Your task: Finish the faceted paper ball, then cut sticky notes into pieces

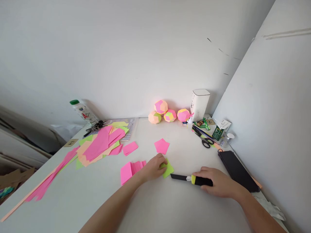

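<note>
My left hand (pixel 155 166) rests on a small green paper square (pixel 168 169) on the white table (pixel 155 204), fingers curled over its left part. My right hand (pixel 217 183) is closed round a black utility knife with a yellow band (pixel 188 178), whose black front end lies on the table and points left toward the green square. A stack of folded pink papers (pixel 131 170) lies just left of my left hand. A pink folded piece (pixel 161 146) sits behind the green square.
A heap of pink, orange and green sheets (pixel 100 145) and long pink strips (pixel 48 181) lie at left. Paper balls (pixel 167 113), a white container (pixel 200 103), scissors (pixel 206 141), a bottle (pixel 82 111) and a black phone (pixel 236 170) line the back and right wall.
</note>
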`<state>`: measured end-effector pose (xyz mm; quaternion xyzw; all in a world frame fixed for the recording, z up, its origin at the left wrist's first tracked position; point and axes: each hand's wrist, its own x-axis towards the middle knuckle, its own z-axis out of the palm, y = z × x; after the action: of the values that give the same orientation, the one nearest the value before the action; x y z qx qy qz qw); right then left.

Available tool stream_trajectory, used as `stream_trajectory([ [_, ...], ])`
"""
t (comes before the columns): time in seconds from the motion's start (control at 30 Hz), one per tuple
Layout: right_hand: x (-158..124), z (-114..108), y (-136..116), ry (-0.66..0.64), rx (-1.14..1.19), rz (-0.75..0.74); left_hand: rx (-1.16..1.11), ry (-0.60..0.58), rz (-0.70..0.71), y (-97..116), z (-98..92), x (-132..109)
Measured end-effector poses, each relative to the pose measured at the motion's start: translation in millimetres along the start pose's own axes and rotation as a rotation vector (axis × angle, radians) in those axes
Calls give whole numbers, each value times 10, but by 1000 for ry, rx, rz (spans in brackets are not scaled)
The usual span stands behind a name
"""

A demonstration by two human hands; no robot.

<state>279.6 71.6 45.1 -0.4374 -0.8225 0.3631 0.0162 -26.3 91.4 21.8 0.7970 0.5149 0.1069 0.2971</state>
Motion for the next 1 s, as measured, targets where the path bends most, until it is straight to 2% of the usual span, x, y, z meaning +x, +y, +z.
stream_trajectory([
  [0.4,-29,-38,2,-6,-2,20,81,-28,-4,84,38,-15],
  [0.7,-40,-47,16,-6,-7,35,129,7,39,1,131,39],
  [1.0,-20,-24,-6,22,9,42,151,28,45,27,132,36],
])
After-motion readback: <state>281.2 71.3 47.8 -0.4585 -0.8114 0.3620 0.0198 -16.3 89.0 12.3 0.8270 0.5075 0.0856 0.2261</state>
